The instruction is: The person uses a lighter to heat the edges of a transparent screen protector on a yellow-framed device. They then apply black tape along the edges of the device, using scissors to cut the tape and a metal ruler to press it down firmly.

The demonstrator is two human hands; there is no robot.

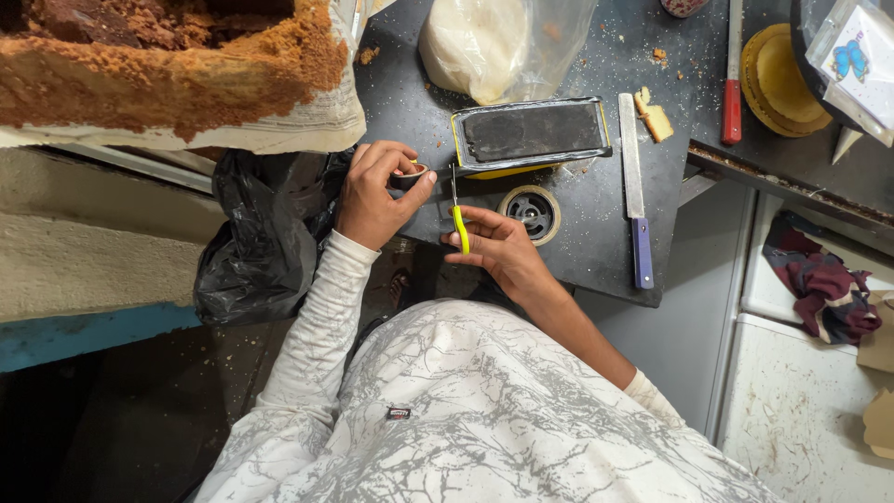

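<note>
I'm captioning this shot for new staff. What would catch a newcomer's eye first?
Probably the two hands at the centre of the dark worktop: the right hand holds yellow-handled scissors, the left hand pinches a small tape roll. Next, the crumbly brown cake at top left.

— What have you got on that dark worktop [596,251] in front of you?

— Take the rectangular black tin [531,133] with the yellow rim as your landmark. Just below it lies your roll of tape [529,212]. To its right, a long knife with a purple handle [635,191], and past that a scrap of cake [656,117]. Above the tin sits a clear bag of pale dough [484,42] (crumbs scattered around it). Far right, a red-handled knife [732,79].
</note>
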